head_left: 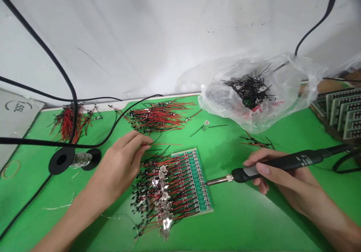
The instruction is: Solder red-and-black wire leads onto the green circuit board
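My right hand (270, 173) is closed round a black soldering iron (282, 163), whose metal tip points left at the right edge of a green circuit board (199, 182). Many red and black wires (160, 192) are soldered to the board and fan out to its left. My left hand (124, 162) hovers over the upper left of those wires, fingers pinched together at a thin red wire (166, 144) near the pile of red wires (158, 116) behind. What the fingertips grip is too small to name.
A solder spool (75, 160) lies left of my left hand. Another wire bundle (67, 120) sits at the far left under black cables (56, 66). A clear plastic bag (259, 90) of black parts is at the back right, stacked circuit boards (342, 111) at the right edge.
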